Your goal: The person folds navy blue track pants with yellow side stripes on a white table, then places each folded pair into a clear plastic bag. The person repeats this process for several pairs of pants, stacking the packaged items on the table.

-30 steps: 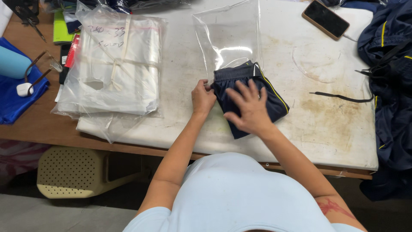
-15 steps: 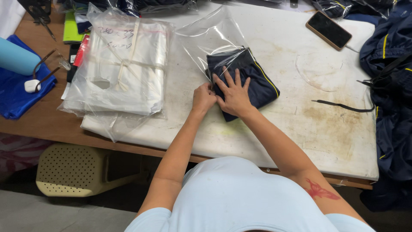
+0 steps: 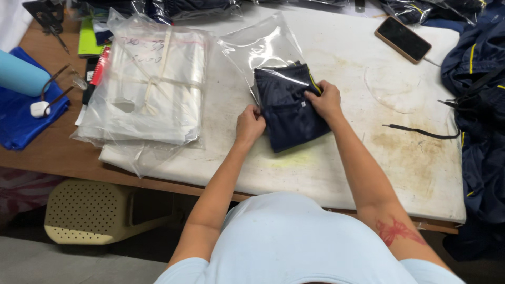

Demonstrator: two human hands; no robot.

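- My left hand (image 3: pixel 249 123) fingers are pinching the clear bag (image 3: pixel 263 50) mouth, keeping it open.
- The folded navy garment (image 3: pixel 289 108) is lying on the table (image 3: pixel 368 158), half inside.
- My right hand (image 3: pixel 326 100) fingers are gripping the garment's edge, feeding it in.

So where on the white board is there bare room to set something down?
Bare patches: the stained stretch between the right hand, the phone and the black cord, and the near strip below the folded navy garment. Crowded: the left side under the stack of clear bags, and the right edge by the navy clothing pile.
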